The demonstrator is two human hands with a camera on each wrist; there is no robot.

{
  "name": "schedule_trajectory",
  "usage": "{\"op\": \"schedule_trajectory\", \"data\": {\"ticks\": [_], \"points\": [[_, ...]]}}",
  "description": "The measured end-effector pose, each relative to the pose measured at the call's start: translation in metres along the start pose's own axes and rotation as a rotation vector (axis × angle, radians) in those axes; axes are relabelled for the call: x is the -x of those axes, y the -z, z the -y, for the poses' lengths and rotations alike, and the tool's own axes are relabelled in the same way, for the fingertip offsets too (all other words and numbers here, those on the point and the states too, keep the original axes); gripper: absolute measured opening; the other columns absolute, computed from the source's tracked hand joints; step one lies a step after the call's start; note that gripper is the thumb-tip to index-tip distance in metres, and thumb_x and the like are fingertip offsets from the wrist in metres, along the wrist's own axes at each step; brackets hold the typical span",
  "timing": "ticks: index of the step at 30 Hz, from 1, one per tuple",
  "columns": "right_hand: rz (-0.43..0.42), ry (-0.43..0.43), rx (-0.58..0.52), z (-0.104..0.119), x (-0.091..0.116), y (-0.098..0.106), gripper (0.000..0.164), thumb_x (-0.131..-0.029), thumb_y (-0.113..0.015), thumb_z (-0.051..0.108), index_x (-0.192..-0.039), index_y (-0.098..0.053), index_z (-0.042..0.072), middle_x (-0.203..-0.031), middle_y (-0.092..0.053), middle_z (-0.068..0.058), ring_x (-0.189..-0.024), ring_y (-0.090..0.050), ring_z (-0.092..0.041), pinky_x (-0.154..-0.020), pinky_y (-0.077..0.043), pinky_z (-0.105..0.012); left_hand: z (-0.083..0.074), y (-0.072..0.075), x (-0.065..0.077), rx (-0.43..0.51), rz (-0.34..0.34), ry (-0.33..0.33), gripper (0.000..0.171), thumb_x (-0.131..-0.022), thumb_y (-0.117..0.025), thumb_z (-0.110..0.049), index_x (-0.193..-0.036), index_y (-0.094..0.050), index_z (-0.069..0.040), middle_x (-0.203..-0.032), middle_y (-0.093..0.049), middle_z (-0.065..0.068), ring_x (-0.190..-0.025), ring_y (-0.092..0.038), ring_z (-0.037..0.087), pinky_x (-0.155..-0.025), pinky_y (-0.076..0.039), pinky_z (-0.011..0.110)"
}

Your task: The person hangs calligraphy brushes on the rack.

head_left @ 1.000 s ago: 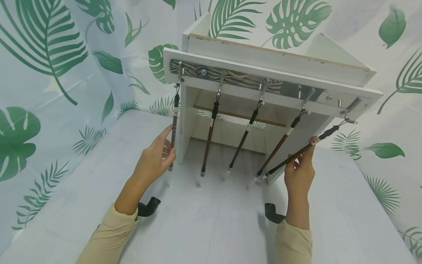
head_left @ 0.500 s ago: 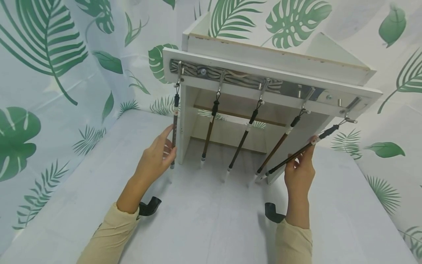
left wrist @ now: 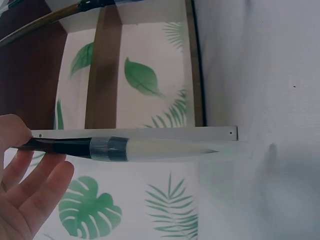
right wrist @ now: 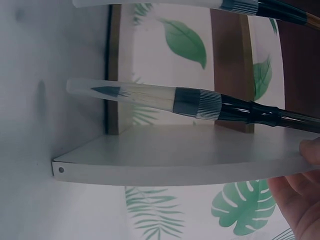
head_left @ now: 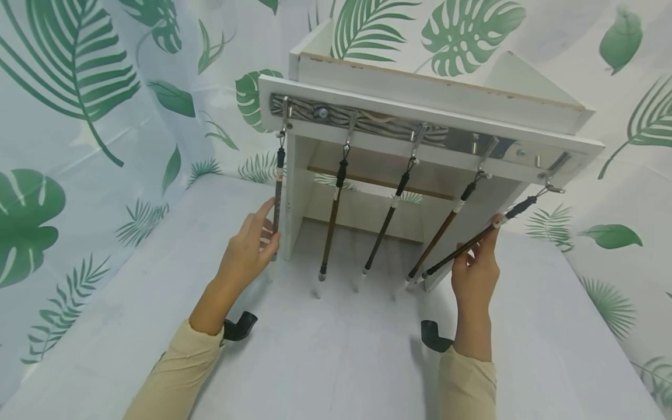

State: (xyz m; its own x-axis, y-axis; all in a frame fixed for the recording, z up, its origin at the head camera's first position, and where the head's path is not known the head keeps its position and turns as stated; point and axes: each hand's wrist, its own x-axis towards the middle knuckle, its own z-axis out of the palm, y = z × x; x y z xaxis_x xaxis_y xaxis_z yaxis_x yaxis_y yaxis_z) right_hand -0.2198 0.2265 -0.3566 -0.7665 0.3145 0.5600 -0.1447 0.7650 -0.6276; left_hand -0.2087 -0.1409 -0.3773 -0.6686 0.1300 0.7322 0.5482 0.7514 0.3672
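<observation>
Several calligraphy brushes hang by loops from metal hooks on a white board. In the head view, my left hand (head_left: 244, 254) pinches the handle of the leftmost calligraphy brush (head_left: 279, 186). Its pale, dark-pointed tip (left wrist: 167, 149) sits in a clear cap in the left wrist view. On the other side, my right hand (head_left: 475, 277) holds the rightmost brush (head_left: 521, 207) between thumb and fingers, so that it slants down to the left. This brush's capped tip (right wrist: 145, 97) shows in the right wrist view, while most of the hand lies outside that frame.
Between my hands hang a brown brush (head_left: 333, 219), a dark brush (head_left: 389, 223) and another brown brush (head_left: 446, 230). Behind them stands a white open cabinet (head_left: 436, 81) on a white-covered surface (head_left: 325, 356). Leaf-printed cloth (head_left: 210, 35) surrounds it.
The second brush from the left swung back and has come forward again. The leftmost brush's lower end has shifted slightly upward in view. Both hands stay nearly still on their brushes.
</observation>
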Motion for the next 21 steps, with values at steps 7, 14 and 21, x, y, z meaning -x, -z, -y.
{"op": "schedule_trajectory", "data": {"ticks": [7, 14, 21], "points": [[0.008, -0.01, -0.011, -0.003, -0.002, -0.001, 0.072, -0.094, -0.043, 0.002, -0.146, -0.006, 0.036, -0.137, -0.044, -0.019, -0.118, -0.048, -0.041, -0.09, -0.046, -0.053, 0.002, -0.005, -0.004, 0.011, -0.001, -0.003, 0.065, -0.082, -0.063, -0.004, -0.137, -0.028, -0.007, -0.09, -0.054, 0.014, -0.072, -0.066, 0.024, -0.053, -0.055, 0.029], [0.047, 0.011, 0.079, -0.006, 0.002, -0.005, 0.064, -0.096, -0.039, 0.003, -0.146, -0.012, 0.033, -0.127, -0.052, -0.025, -0.105, -0.056, -0.045, -0.085, -0.048, -0.055, 0.009, -0.009, -0.004, 0.003, 0.057, 0.073, 0.067, -0.083, -0.062, -0.005, -0.139, -0.026, -0.008, -0.092, -0.055, 0.013, -0.077, -0.066, 0.024, -0.056, -0.055, 0.032], [0.347, 0.063, 0.155, -0.007, 0.002, 0.01, 0.073, -0.092, -0.039, -0.004, -0.148, -0.004, 0.026, -0.128, -0.049, -0.028, -0.105, -0.055, -0.046, -0.078, -0.05, -0.056, 0.02, -0.011, 0.009, -0.044, 0.242, 0.212, 0.066, -0.085, -0.061, -0.015, -0.141, -0.027, -0.01, -0.092, -0.058, 0.009, -0.068, -0.061, 0.019, -0.046, -0.044, 0.024]]}}
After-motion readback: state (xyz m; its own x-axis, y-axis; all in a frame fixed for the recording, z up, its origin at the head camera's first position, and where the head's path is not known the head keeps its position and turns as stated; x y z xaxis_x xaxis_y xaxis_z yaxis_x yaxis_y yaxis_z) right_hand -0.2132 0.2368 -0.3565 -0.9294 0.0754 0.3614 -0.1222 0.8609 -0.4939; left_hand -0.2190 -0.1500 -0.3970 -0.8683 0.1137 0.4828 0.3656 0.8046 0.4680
